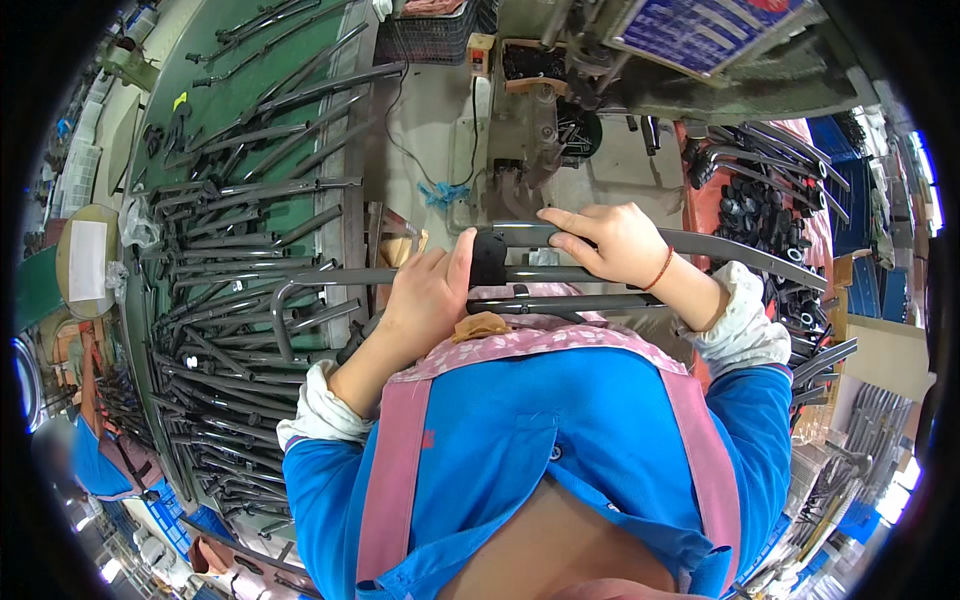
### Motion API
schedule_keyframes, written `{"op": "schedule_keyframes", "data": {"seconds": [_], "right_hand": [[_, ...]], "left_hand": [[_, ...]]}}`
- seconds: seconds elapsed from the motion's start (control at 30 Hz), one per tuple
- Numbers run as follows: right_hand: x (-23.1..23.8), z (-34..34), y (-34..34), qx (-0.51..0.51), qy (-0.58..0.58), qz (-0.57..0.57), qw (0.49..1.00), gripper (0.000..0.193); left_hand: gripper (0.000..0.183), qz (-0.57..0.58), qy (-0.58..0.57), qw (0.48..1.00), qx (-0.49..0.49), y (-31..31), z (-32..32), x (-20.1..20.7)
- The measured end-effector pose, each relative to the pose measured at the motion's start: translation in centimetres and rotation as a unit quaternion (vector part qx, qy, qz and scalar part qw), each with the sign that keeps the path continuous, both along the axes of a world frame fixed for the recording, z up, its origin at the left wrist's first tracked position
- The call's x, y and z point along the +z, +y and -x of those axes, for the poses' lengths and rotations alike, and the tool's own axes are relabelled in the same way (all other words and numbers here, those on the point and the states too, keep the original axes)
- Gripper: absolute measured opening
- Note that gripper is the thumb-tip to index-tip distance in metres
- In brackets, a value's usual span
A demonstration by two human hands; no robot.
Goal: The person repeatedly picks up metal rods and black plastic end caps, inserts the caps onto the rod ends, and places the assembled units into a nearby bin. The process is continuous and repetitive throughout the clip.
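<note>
My left hand [428, 292] grips a dark grey metal tube frame [740, 250] in front of my chest, thumb pressed against a black plastic fitting [488, 258] on it. My right hand [612, 240] lies over the upper curved tube of the same frame, index finger stretched left along it toward the fitting. More bars of the frame [570, 302] run below my hands, across a pink apron.
A green table [255, 100] on the left holds several similar bent grey tubes [230, 300]. A grey machine [520, 120] stands straight ahead. A red bin [760, 200] with black parts and tubes sits at right. Another person in blue [95, 465] is at lower left.
</note>
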State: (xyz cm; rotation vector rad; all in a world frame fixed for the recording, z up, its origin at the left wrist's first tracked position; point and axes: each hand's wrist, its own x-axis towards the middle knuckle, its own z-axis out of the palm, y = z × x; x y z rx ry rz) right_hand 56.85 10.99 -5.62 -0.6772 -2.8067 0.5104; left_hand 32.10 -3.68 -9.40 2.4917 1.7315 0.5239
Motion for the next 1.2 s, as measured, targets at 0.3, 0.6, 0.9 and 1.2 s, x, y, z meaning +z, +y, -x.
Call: {"op": "schedule_keyframes", "data": {"seconds": [0.3, 0.6, 0.9, 1.2], "right_hand": [[-0.4, 1.2, 1.8, -0.011, 0.02, -0.02, 1.0, 0.033], [-0.9, -0.6, 4.1, 0.008, 0.018, 0.024, 1.0, 0.032], [-1.2, -2.4, 6.4, -0.01, 0.023, 0.011, 1.0, 0.033], [-0.3, -2.6, 5.4, -0.003, -0.004, -0.02, 1.0, 0.033]], "left_hand": [[0.07, 0.01, -0.011, 1.0, 0.006, 1.5, 0.9, -0.3], [0.073, 0.062, -0.035, 0.997, 0.026, 3.9, -1.1, 0.0], [0.069, 0.037, -0.023, 0.999, 0.017, 5.4, -3.1, -0.2], [0.066, 0.03, 0.0, 0.999, 0.022, 5.8, -4.2, -0.4]]}}
